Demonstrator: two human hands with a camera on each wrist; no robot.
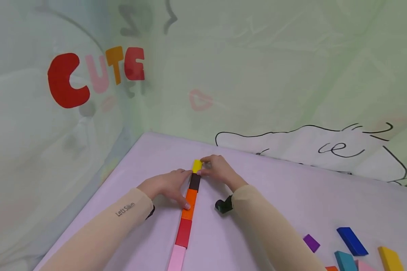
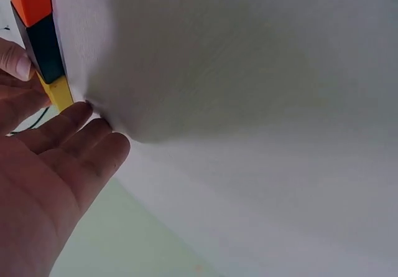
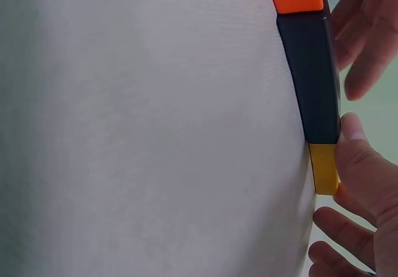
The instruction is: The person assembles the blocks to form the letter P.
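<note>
A straight row of blocks runs away across the table in the head view: pink (image 1: 177, 257), red (image 1: 183, 233), orange (image 1: 189, 203), black (image 1: 195, 183) and yellow (image 1: 197, 166) at the far end. My right hand (image 1: 220, 171) pinches the yellow block; its thumb lies at the edge beside the black block and a finger is at the far end. On the other side, my left hand (image 1: 171, 185) has its fingers extended, fingertips by the yellow and black joint, thumb resting at the orange block. In the right wrist view the black block (image 3: 310, 78) meets the yellow block (image 3: 324, 168) end to end.
Loose blocks lie at the lower right: purple (image 1: 311, 243), dark blue (image 1: 352, 241), teal (image 1: 346, 261), yellow (image 1: 390, 259), with pink and orange ones partly cut off. Pale sheet walls with letters and drawings close off the table's left and back edges.
</note>
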